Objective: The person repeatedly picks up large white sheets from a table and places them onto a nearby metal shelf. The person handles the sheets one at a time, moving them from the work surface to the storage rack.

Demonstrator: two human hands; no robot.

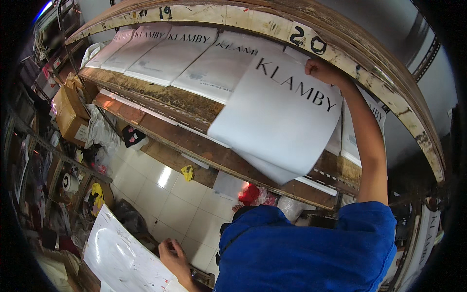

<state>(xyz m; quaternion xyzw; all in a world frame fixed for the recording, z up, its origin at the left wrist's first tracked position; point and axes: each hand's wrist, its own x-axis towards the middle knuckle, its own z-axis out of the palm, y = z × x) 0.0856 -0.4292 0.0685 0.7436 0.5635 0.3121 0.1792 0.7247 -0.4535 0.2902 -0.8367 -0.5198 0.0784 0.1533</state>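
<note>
My right hand (pixel 322 72) is raised at the upper shelf. Its fingers are closed on the top edge of a large white sheet (pixel 279 117) with dark lettering. The sheet hangs tilted over the shelf's front edge, and its lower corner curls. Behind it, more white printed sheets (pixel 168 56) lie side by side on the wooden shelf (pixel 146 90), partly hidden by the held one. Low on the left, my left hand (pixel 173 257) has loosely bent fingers, with nothing visible in them. Beside that hand is a smudged white board (pixel 121 250).
A marked beam (pixel 253 20) runs above the shelf, close over my right arm. Another wooden shelf (pixel 165 126) lies below. Cardboard boxes (pixel 70 114) and plastic bags (pixel 103 134) stand at the left. A yellow scrap (pixel 188 172) lies on the tiled floor (pixel 170 204).
</note>
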